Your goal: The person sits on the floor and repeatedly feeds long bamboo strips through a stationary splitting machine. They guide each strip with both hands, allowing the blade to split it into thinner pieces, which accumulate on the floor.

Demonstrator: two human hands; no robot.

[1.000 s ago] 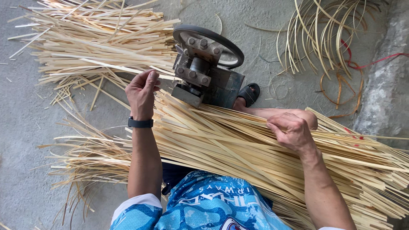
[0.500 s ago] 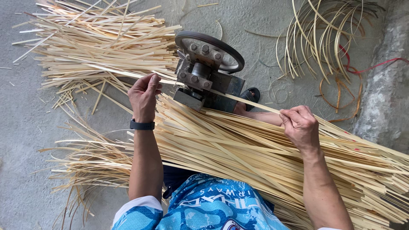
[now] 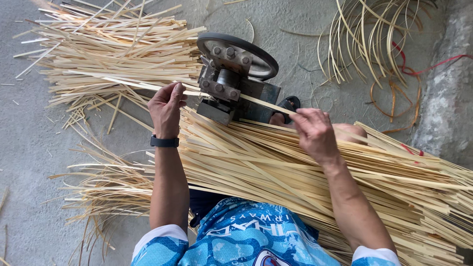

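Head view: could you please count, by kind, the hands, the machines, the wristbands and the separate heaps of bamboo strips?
Hands: 2, the left hand and the right hand
Metal splitting machine: 1
Black wristband: 1
Heaps of bamboo strips: 3, far heap, lap bundle, floor heap
Total: 7

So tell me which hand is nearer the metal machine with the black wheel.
Left. The left hand grips a bamboo strip right beside the machine on its pile side. The right hand pinches the strip farther off, on the opposite side over the lap bundle.
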